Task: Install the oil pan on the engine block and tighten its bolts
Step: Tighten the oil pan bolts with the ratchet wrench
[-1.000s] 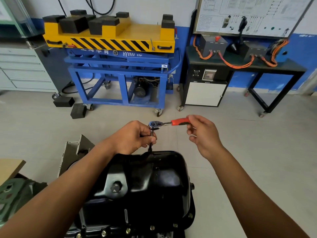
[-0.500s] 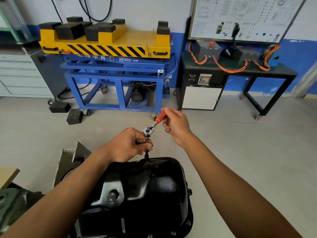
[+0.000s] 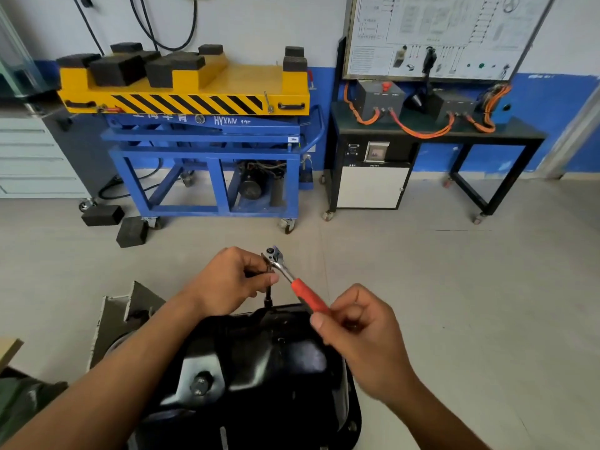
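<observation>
A glossy black oil pan (image 3: 259,368) sits upside down on the engine block below me, with a drain plug (image 3: 200,384) on its left slope. A ratchet wrench (image 3: 292,280) with a red handle stands on an extension at the pan's far rim. My left hand (image 3: 233,280) pinches the extension just under the ratchet head. My right hand (image 3: 360,332) grips the red handle, which points toward me and to the right. The bolt under the socket is hidden.
A blue wheeled cart with a yellow striped lift platform (image 3: 194,92) stands ahead on the floor. A black bench (image 3: 438,134) with orange cables is at the right. Black blocks (image 3: 130,232) lie on the floor at the left. A grey metal bracket (image 3: 126,306) sits left of the pan.
My right hand has swung the ratchet handle round from pointing away to the right to pointing back toward me. My left hand has stayed on the extension.
</observation>
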Demonstrator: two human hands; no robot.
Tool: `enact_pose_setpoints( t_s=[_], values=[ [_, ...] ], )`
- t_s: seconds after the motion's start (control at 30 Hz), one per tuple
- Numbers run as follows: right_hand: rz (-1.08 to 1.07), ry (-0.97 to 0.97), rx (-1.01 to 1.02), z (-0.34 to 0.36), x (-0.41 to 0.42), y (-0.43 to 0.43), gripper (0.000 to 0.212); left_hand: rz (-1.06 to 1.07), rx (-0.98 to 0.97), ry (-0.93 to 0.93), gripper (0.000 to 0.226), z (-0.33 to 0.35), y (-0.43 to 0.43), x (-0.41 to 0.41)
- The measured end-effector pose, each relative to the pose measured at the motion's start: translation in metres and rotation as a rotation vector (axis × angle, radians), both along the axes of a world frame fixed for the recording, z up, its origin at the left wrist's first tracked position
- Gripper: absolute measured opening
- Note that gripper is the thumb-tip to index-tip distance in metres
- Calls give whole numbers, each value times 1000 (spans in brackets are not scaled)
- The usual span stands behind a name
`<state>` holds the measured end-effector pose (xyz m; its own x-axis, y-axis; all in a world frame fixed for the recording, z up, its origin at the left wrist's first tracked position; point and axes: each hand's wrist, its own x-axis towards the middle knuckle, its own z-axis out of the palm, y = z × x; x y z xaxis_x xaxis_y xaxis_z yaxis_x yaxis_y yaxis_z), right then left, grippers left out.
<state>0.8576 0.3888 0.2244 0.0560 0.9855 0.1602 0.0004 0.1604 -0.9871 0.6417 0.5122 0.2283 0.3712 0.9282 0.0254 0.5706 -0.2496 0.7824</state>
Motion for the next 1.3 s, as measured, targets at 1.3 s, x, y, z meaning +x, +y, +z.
enact_pose_setpoints(
  t_s=[1.3],
  values=[
    [-238, 118, -77, -2, -2, 109, 8, 76, -63, 21, 28, 4, -4, -4]
  ],
)
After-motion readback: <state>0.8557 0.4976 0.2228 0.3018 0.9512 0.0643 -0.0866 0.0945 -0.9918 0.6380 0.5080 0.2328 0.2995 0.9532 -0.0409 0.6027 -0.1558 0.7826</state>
